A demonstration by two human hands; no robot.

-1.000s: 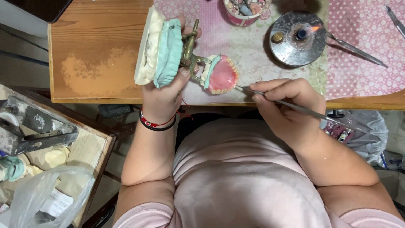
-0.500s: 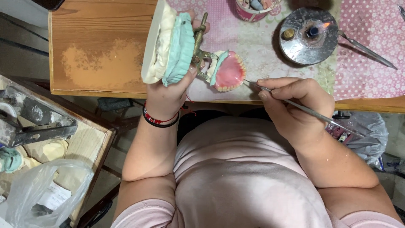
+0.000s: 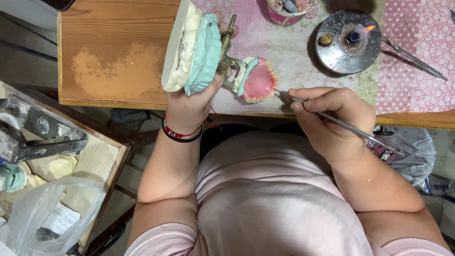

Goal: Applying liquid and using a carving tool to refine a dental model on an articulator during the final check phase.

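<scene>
Gripping a thin metal tool [image 3: 341,122] like a pen, the fingers [image 3: 303,102] of the right hand [image 3: 332,118] are closed around its shaft. The tip of the tool touches the edge of the pink denture [image 3: 258,81], near the row of teeth. The long end of the tool goes out past the wrist, to the right.

The left hand [image 3: 192,106] is closed on an articulator [image 3: 226,52], a brass hinge frame that carries white and green plaster casts [image 3: 194,47]. The thumb presses on the green cast and the other fingers go behind the frame. The denture sits on the open arm of this frame, tilted toward the person, above the front edge of the wooden table [image 3: 113,57]. A red and black bracelet [image 3: 180,132] is on the left wrist.

On the table, well apart from the hands, a round metal burner [image 3: 348,42] stands on a pink dotted cloth [image 3: 417,52] with a small flame. A pink cup [image 3: 286,12] is near the top edge. At the left, a wooden box [image 3: 61,156] holds a clear plastic bag [image 3: 52,213].
</scene>
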